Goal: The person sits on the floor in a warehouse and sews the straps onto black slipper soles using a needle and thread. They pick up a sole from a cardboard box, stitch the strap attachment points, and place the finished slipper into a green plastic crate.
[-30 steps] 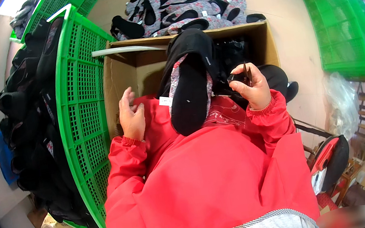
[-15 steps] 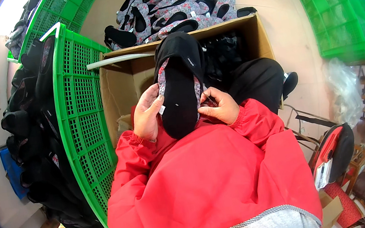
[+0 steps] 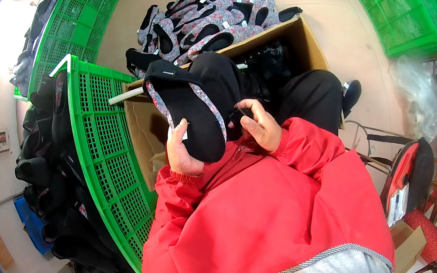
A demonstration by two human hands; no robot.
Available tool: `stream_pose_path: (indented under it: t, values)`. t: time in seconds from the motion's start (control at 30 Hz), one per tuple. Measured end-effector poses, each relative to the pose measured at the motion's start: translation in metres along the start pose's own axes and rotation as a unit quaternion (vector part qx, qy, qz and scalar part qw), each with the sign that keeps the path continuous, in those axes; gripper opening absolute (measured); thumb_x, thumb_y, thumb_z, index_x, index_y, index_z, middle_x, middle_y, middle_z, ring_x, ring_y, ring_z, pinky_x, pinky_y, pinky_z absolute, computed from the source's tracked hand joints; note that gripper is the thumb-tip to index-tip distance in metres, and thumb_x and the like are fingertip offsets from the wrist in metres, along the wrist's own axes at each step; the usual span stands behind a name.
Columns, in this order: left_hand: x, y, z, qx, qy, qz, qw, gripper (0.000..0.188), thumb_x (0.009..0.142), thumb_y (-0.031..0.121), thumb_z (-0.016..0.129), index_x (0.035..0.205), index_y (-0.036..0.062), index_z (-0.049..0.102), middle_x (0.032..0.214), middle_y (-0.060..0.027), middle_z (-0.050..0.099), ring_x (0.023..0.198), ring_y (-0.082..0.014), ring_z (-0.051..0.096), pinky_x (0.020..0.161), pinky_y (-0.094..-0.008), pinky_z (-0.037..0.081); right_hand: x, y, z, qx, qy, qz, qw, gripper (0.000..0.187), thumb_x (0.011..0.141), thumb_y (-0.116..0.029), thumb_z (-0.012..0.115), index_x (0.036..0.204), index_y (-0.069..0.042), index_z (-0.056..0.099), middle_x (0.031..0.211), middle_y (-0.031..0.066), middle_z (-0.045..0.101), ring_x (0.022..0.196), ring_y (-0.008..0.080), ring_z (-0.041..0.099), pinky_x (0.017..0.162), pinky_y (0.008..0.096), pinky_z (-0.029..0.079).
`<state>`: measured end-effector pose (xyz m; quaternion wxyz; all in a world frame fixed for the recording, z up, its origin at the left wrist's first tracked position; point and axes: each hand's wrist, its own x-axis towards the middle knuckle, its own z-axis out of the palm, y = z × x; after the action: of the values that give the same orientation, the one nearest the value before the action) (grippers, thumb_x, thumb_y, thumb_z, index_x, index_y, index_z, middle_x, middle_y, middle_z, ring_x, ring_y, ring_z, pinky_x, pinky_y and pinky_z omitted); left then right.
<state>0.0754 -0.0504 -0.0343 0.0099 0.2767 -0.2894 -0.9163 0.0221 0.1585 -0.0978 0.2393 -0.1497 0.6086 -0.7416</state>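
Observation:
A black slipper (image 3: 195,106) with a floral grey-and-red lining edge lies tilted over my lap, its toe pointing up and left. My left hand (image 3: 182,154) grips it by the left edge near the heel, thumb on the insole beside a small white tag (image 3: 185,131). Close to the slipper's right edge is my right hand (image 3: 262,124), its fingers closed round a small dark thing that I cannot make out. Whether that hand touches the slipper is hard to tell.
An open cardboard box (image 3: 310,40) holding dark items stands beyond my knees. Behind it lies a pile of floral slippers (image 3: 207,18). At left, black slippers (image 3: 45,177) lie beside a green crate (image 3: 105,147). More green crates (image 3: 398,5) stand at the far right.
The slipper has shifted left and tilted, its toe swinging left. My left hand's thumb has moved onto the insole, and my right hand has come away from the slipper's edge.

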Motion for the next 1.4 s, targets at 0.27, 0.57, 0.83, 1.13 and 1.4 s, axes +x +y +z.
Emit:
stream_pose_path:
  t: [0.27,0.57,0.83,1.13,1.4]
  values:
    - [0.006,-0.006,-0.004,0.029,0.051,-0.001,0.998,0.026,0.096,0.014,0.054,0.120,0.0067,0.056,0.114,-0.0093,0.066,0.101,-0.0254,0.067,0.090,-0.0405,0.056,-0.004,-0.001,0.008,-0.045,-0.008,-0.019,0.999,0.035,0.094,-0.026,0.069,0.116,-0.003,0.053,0.104,0.0064,0.065,0.092,0.0125,0.061,0.086,0.0279,0.049]
    - [0.009,-0.010,-0.005,0.068,0.064,0.015,0.995,0.020,0.096,0.013,0.055,0.115,0.0072,0.058,0.110,-0.0077,0.066,0.098,-0.0231,0.067,0.088,-0.0383,0.056,0.001,0.001,0.008,-0.070,-0.036,-0.024,0.997,0.024,0.096,-0.013,0.065,0.112,0.000,0.053,0.105,0.0054,0.060,0.094,0.0105,0.060,0.086,0.0256,0.049]
    - [0.007,-0.010,0.000,0.067,0.064,0.017,0.996,0.024,0.095,0.012,0.055,0.118,0.0064,0.057,0.111,-0.0084,0.066,0.097,-0.0237,0.068,0.086,-0.0384,0.057,0.002,0.000,0.012,-0.042,-0.018,-0.036,0.998,0.018,0.098,-0.012,0.063,0.109,0.000,0.054,0.099,0.0053,0.060,0.089,0.0107,0.060,0.083,0.0259,0.049]
    - [0.009,-0.011,-0.004,0.058,0.062,0.025,0.996,0.031,0.092,0.007,0.058,0.124,0.0049,0.054,0.113,-0.0090,0.065,0.098,-0.0234,0.067,0.086,-0.0375,0.057,0.003,0.011,0.008,0.089,0.057,-0.054,0.993,0.021,0.096,-0.008,0.064,0.112,-0.001,0.053,0.100,0.0058,0.062,0.087,0.0109,0.060,0.083,0.0268,0.050]
    - [-0.003,-0.019,0.025,0.102,0.045,0.112,0.987,0.030,0.095,0.008,0.058,0.124,0.0062,0.051,0.111,-0.0051,0.061,0.100,-0.0171,0.060,0.088,-0.0326,0.051,-0.001,-0.022,0.011,-0.033,-0.082,-0.225,0.970,0.058,0.071,-0.014,0.088,0.122,-0.007,0.060,0.133,0.0136,0.058,0.115,0.0236,0.058,0.097,0.0352,0.046]
